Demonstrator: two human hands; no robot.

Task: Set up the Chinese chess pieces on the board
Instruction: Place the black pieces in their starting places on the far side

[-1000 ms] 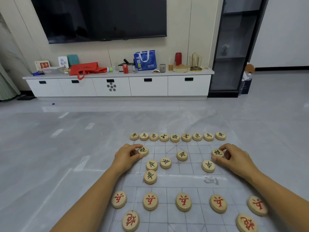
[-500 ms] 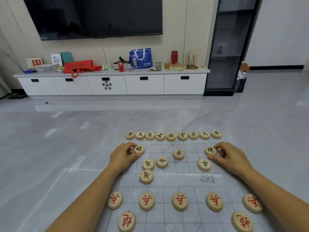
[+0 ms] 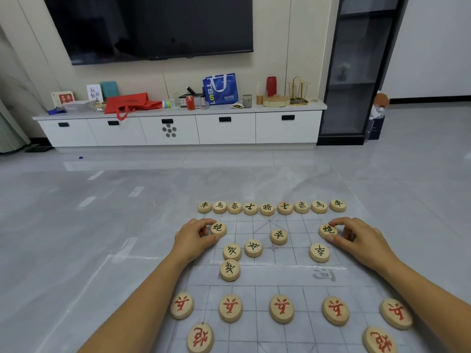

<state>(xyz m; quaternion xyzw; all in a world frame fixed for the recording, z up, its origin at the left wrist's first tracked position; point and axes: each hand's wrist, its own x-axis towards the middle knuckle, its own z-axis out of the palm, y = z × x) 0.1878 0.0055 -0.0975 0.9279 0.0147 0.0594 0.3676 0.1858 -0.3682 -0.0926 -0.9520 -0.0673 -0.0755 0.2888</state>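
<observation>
Left hand (image 3: 193,238) pinches left cannon (image 3: 218,228), right hand (image 3: 356,240) pinches right cannon (image 3: 328,229). Right cannon now sits slightly further inward below the back row (image 3: 267,208), judged nearly stationed.

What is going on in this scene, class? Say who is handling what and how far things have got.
A person is setting up Chinese chess on a board on the floor. The left hand pinches the left cannon, the right hand the right cannon. The black back row stands complete. Five black soldiers lie scattered, not yet in line. The red soldiers already form a row.
</observation>
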